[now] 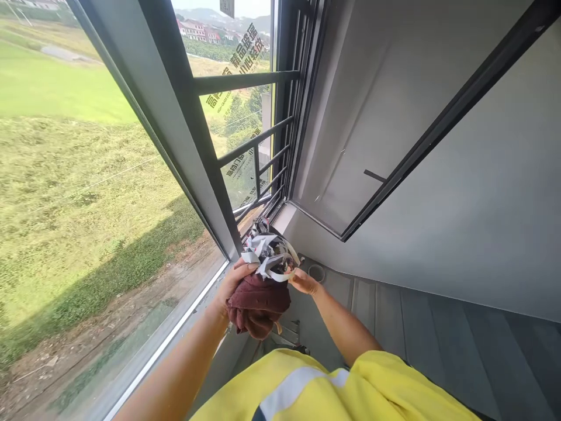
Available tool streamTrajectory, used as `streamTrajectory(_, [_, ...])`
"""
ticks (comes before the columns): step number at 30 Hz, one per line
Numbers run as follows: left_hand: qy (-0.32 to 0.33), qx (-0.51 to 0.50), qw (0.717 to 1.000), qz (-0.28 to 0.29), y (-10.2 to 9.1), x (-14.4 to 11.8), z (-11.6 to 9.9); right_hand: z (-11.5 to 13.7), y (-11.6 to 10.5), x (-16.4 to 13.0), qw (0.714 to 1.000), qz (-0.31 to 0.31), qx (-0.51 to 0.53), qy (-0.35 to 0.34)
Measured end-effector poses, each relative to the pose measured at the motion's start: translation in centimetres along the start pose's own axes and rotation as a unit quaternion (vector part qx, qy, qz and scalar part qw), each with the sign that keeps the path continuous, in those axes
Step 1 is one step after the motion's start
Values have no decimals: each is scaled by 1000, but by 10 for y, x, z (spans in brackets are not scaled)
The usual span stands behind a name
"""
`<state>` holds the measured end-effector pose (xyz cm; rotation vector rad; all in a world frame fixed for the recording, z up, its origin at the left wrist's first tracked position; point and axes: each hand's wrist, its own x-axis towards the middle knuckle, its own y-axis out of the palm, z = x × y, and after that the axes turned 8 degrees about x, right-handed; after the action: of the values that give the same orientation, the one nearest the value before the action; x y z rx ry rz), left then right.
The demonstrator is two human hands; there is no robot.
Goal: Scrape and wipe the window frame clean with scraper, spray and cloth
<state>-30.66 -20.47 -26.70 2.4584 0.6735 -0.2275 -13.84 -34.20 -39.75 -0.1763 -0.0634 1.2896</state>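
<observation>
My left hand (pixel 234 282) grips a dark red cloth (pixel 258 304) bunched under it, together with a tangled wad of grey and white tape strips (pixel 267 252) that sits on top. My right hand (pixel 302 282) pinches a loop of that strip at the wad's right side. Both hands are held just in front of the dark window frame post (pixel 193 146), near the sill. My yellow sleeves with a reflective band (pixel 307 386) fill the bottom of the view.
A large glass pane (pixel 87 175) on the left looks out on grass and dirt far below. A railed window section (pixel 252 146) with printed film stands ahead. A grey wall (pixel 460 222) and dark floor (pixel 438 339) lie to the right; a tape roll (pixel 316 272) rests on the floor.
</observation>
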Motion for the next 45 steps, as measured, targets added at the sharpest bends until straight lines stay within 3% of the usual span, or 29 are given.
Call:
streamTrajectory(2, [36, 27, 997, -57, -4, 2, -9, -5, 11, -1, 998, 18, 48, 36])
streamTrajectory(4, [75, 79, 987, -121, -10, 5, -15, 4, 6, -8, 995, 4, 69, 69])
streamTrajectory(6, [101, 163, 963, -191, -16, 7, -18, 26, -7, -19, 999, -8, -2, 53])
streamTrajectory(8, [117, 279, 922, -243, -20, 9, -18, 59, -20, -29, 989, 23, -143, -17])
streamTrajectory(9, [127, 352, 890, -260, -21, 10, -16, 78, -24, -33, 973, 51, -216, -61])
streamTrajectory(11, [141, 518, 801, -265, -21, 14, -11, 117, -28, -34, 931, 103, -320, -140])
streamTrajectory(13, [146, 660, 703, -221, -20, 17, -4, 151, -33, -25, 906, 116, -357, -196])
streamTrajectory(15, [149, 744, 637, -134, -20, 20, 3, 174, -46, -5, 916, 72, -329, -217])
streamTrajectory(16, [151, 761, 625, -86, -20, 21, 6, 179, -56, 7, 932, 41, -293, -208])
streamTrajectory(17, [150, 758, 633, -39, -21, 21, 9, 179, -67, 21, 952, 13, -242, -186])
streamTrajectory(18, [144, 734, 663, 8, -23, 20, 11, 174, -78, 35, 972, -5, -179, -155])
streamTrajectory(20, [103, 610, 778, 108, -24, 16, 14, 150, -94, 60, 996, -13, -23, -81])
streamTrajectory(22, [34, 419, 891, 173, -24, 10, 16, 113, -96, 74, 990, -3, 140, -4])
streamTrajectory(23, [8, 331, 928, 169, -23, 7, 16, 91, -91, 76, 977, 3, 211, 33])
streamTrajectory(25, [-1, 217, 973, 81, -20, 4, 14, 50, -75, 69, 944, 10, 318, 90])
streamTrajectory(28, [71, 164, 979, -100, -18, 7, 8, 7, -45, 38, 921, -12, 373, 109])
streamTrajectory(30, [113, 216, 949, -198, -19, 15, 4, -2, -33, 11, 940, -2, 316, 129])
streamTrajectory(31, [124, 283, 920, -240, -20, 20, 3, 1, -30, -2, 953, 16, 264, 145])
streamTrajectory(33, [121, 484, 822, -276, -21, 32, 4, 18, -32, -21, 974, 59, 146, 165])
streamTrajectory(34, [106, 591, 756, -260, -21, 37, 7, 30, -37, -27, 981, 71, 91, 158])
streamTrajectory(36, [71, 747, 638, -172, -18, 45, 15, 56, -51, -31, 992, 65, 2, 109])
streamTrajectory(37, [60, 787, 603, -118, -15, 48, 21, 67, -59, -29, 996, 50, -29, 71])
streamTrajectory(38, [56, 801, 592, -63, -12, 48, 26, 75, -68, -24, 998, 31, -51, 34])
streamTrajectory(39, [55, 788, 613, -7, -8, 47, 31, 78, -77, -19, 998, 12, -56, 7])
streamTrajectory(40, [48, 745, 663, 51, -4, 45, 35, 78, -84, -12, 999, -4, -42, -5])
streamTrajectory(42, [-1, 567, 811, 146, 3, 37, 41, 63, -93, 0, 998, -31, 44, 15])
streamTrajectory(43, [-37, 448, 877, 167, 7, 33, 43, 52, -93, 4, 993, -41, 107, 38])
streamTrajectory(44, [-70, 334, 926, 163, 9, 30, 45, 38, -91, 7, 981, -50, 175, 60])
streamTrajectory(45, [-94, 240, 957, 136, 11, 28, 46, 24, -85, 8, 966, -61, 239, 76])
